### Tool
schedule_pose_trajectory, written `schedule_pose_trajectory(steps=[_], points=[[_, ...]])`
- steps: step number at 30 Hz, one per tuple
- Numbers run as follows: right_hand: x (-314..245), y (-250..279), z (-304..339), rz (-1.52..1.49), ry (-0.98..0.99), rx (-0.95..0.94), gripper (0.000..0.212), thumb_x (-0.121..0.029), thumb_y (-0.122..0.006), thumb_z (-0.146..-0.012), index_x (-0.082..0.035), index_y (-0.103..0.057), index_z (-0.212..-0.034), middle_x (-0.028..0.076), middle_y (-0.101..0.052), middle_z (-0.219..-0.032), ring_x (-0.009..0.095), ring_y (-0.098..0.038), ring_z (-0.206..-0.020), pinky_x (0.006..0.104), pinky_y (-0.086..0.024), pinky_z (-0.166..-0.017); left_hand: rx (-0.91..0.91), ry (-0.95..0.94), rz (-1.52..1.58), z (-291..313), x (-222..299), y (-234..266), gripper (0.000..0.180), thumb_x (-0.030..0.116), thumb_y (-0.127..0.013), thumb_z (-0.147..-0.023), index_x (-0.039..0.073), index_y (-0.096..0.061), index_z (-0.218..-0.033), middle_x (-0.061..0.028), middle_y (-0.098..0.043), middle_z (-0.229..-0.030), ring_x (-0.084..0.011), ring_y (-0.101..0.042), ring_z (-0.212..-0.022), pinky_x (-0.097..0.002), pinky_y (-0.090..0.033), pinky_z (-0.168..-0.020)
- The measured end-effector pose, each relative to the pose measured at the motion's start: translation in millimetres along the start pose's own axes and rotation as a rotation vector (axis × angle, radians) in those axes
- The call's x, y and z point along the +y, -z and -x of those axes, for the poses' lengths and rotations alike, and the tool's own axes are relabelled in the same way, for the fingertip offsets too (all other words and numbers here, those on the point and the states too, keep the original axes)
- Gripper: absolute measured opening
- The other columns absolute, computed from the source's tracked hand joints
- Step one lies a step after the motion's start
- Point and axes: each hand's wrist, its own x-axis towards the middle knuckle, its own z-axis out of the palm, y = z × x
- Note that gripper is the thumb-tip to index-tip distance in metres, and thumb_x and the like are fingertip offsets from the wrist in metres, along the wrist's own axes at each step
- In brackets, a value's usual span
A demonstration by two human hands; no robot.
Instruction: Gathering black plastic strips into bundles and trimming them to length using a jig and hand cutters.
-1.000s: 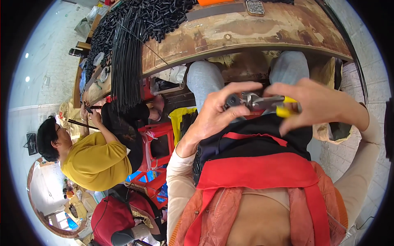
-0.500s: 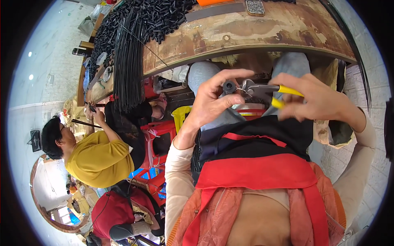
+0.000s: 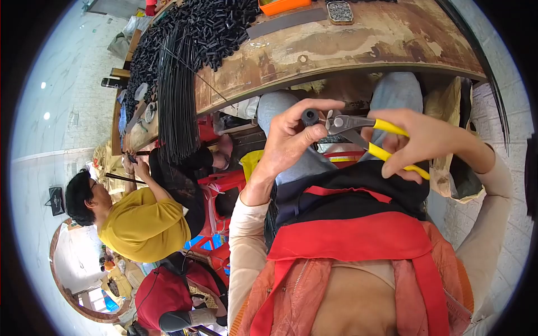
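Observation:
My left hand (image 3: 291, 137) pinches a short black tube (image 3: 310, 117) between thumb and fingers, its round hollow end facing up. In my right hand (image 3: 423, 137) is a pair of pliers (image 3: 344, 122) with yellow handles, which stand spread apart in my grip. The metal jaws meet the tube's right side, close to my left thumb tip. Something small and shiny shows at the jaws, too small to make out. Both hands are above my lap, in front of the table edge.
The wooden table (image 3: 347, 53) carries a heap of short black tubes (image 3: 218, 28), a bundle of long black rods (image 3: 178, 95), a grey strip (image 3: 288, 23), an orange tray (image 3: 284, 5) and a small box of metal bits (image 3: 340, 12). A person in yellow (image 3: 148, 224) works at the left.
The pliers' handles have spread wider and my right fingers have loosened around them. The jaws have come nearer to the tube. My left hand keeps its pinch on the tube.

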Motion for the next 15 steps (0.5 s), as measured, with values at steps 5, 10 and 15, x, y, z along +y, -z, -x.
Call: schedule_pose_trajectory(steps=[5,10,15], points=[[15,-14,-7,0.543,0.212,0.518,0.036,-0.008,-0.067,-0.082,-0.001,-0.048,-0.112,0.008,-0.054,-0.065,0.020,-0.062,-0.061,0.0358,-0.047,-0.057,0.066,-0.059,0.068,-7,2,-6,0.039,0.022,-0.068,-0.091,0.003,-0.061,-0.125,0.0040,-0.055,-0.089,-0.0045,-0.047,-0.080,-0.0196,-0.041,-0.073],[9,1,-5,0.755,0.627,0.756,0.034,-0.005,-0.061,-0.086,0.004,-0.047,-0.116,0.013,-0.059,-0.076,0.022,-0.061,-0.055,0.0335,-0.047,-0.053,0.057,-0.059,0.059,-15,-1,4,0.046,0.026,-0.068,-0.091,0.003,-0.059,-0.129,0.0053,-0.049,-0.086,-0.0039,-0.043,-0.078,-0.0177,-0.037,-0.069],[16,6,-12,-0.205,0.037,-0.127,0.037,-0.009,-0.062,-0.083,0.002,-0.046,-0.114,0.014,-0.060,-0.084,0.018,-0.060,-0.049,0.0292,-0.046,-0.046,-0.046,-0.066,-0.031,-12,4,12,0.051,0.039,-0.068,-0.089,0.002,-0.062,-0.124,0.0031,-0.053,-0.087,-0.0063,-0.046,-0.080,-0.0201,-0.038,-0.072]])
